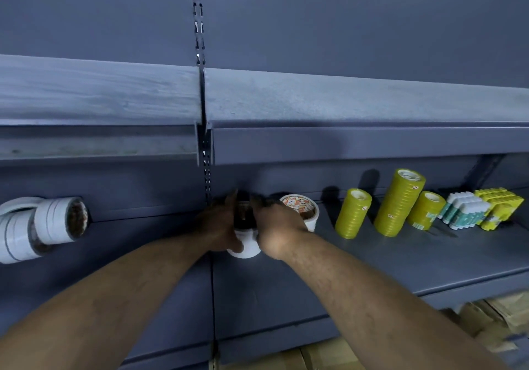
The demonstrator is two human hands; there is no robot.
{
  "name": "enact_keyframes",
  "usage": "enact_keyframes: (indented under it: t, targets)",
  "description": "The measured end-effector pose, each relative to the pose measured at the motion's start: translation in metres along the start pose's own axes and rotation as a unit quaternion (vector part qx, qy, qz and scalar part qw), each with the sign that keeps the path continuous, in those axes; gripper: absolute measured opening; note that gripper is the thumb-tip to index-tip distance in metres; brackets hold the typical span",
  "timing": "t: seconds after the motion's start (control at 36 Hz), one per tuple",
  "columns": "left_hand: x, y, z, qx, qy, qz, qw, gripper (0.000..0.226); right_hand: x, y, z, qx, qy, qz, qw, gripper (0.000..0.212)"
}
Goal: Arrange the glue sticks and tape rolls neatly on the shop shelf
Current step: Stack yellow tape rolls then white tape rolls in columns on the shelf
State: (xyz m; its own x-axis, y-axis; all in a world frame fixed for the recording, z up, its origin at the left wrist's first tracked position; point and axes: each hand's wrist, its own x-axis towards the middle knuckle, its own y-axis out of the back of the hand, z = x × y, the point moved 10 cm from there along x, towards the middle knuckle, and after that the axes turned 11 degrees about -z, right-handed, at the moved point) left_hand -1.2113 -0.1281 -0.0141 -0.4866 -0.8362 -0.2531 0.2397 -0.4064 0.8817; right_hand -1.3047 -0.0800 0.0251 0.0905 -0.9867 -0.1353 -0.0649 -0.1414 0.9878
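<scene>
From my feed, both hands met at the middle of the grey shelf (400, 260), close to the slotted upright (206, 169). The left hand (220, 226) and the right hand (276, 226) were curled round opposite sides of a stack of white tape rolls (245, 245). Their fingers wrapped up toward its top rim, and the dark core showed between them. The stack stood upright on the shelf; motion blur kept me from telling how many rolls it held.

Just right of the right hand stood a second white tape roll (303, 212), its orange-patterned core facing up. I could not tell whether the hand touched it. Farther right, three yellow tape stacks (399, 202) stood upright, the middle one tallest. Beyond them sat a pack of white-and-teal glue sticks (461, 210) with a pack of yellow glue sticks (496, 207) beside it.

On the left bay, several white tape rolls on their sides (61, 220) lay well apart from the hands. An upper shelf (343, 100) ran overhead, and cardboard boxes (492, 315) showed below.
</scene>
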Motion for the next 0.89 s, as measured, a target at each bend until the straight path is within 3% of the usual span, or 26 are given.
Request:
enact_keyframes:
  t: [0.11,0.25,0.47,0.67,0.81,0.89]
  targets:
    - [0.007,0.001,-0.002,-0.052,-0.047,-0.008,0.998,0.119,0.024,-0.019,-0.007,0.032,0.011,-0.09,0.995,0.122]
    - [0.016,0.001,-0.01,-0.053,-0.054,-0.006,0.997,0.104,0.037,-0.03,-0.007,0.054,-0.008,-0.15,0.987,0.142]
    - [0.021,0.001,-0.018,-0.039,-0.049,0.009,0.998,0.081,0.041,-0.029,-0.001,0.073,0.001,-0.137,0.988,0.137]
    - [0.02,0.002,-0.008,-0.066,-0.086,-0.031,0.994,0.082,0.047,-0.033,0.002,0.091,-0.014,-0.167,0.982,0.14]
    - [0.019,0.005,-0.008,-0.094,-0.089,-0.053,0.99,0.083,0.049,-0.027,0.002,0.107,-0.025,-0.169,0.979,0.099]
    - [0.02,0.006,-0.009,-0.086,-0.084,-0.052,0.991,0.074,0.049,-0.028,0.002,0.102,-0.025,-0.165,0.981,0.098]
